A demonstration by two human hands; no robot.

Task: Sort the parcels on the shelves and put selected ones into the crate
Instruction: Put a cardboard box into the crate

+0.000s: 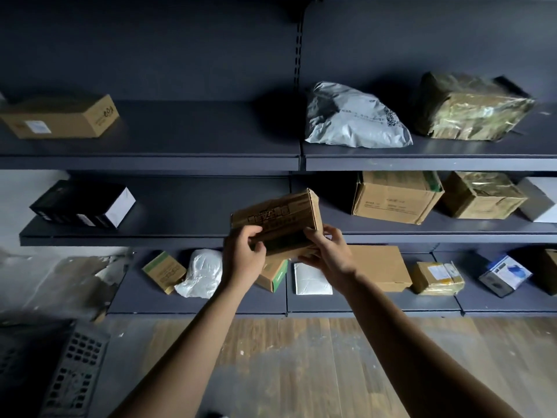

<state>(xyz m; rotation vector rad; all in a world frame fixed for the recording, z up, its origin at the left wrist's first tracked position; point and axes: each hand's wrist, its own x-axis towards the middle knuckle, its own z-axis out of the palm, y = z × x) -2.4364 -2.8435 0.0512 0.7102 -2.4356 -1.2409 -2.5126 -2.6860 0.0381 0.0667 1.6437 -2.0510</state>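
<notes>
One small cardboard box (275,220) is gripped by both hands before the middle shelf (150,236): left hand (244,257) at its left end, right hand (327,254) under its right. Its long axis is set across, tilted; the crate (69,366) is seen low left, nearer the left hand.

matt cardboard box (275,220), glossy plastic mailer (352,117)
</notes>
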